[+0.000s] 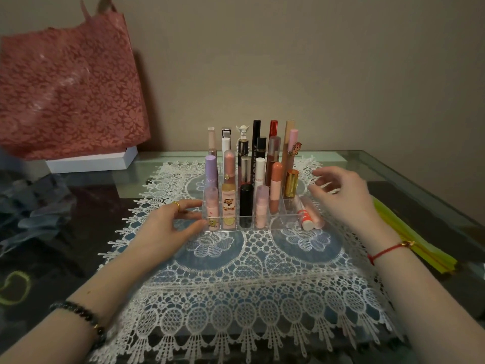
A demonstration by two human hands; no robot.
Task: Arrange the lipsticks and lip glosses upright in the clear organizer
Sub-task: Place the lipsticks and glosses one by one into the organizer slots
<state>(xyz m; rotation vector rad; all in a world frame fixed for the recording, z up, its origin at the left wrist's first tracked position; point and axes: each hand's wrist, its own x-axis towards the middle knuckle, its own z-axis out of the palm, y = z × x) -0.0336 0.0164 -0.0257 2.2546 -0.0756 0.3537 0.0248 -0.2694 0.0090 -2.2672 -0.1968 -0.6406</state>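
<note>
Your left hand [173, 222] sits at the organizer's left front corner, fingers spread and empty, thumb and fingertips just touching the acrylic wall — looks like you're bracing it so it doesn't slide on the lace mat [236, 271]. The clear organizer [279, 221] is mid-mat and nearly full: tubes stand upright in stepped rows, short ones in front (the bear-print tube [228, 206], the black lipstick [246, 203]), tall ones like the black wand tube [256, 145] at the back — sensible, every cap stays reachable. The front-right cells look empty, though the dividers are transparent and hard to trace, so I can't confirm the count. Two pieces aren't upright: an orange-and-white tube [304, 218] and a clear pink gloss [313, 214] lean or lie at the organizer's right front edge; inside the end cell or outside the wall — can't tell through the acrylic. Your right hand [341, 193] hovers just right of the organizer, fingers loosely curled and open, holding nothing, slightly blurred. My read: those two go into the free cells next. The lower parts of the back-row tubes are hidden behind the front rows, labels mostly unreadable. The pink floral bag [68, 88] at far left is cut off by the frame.
</note>
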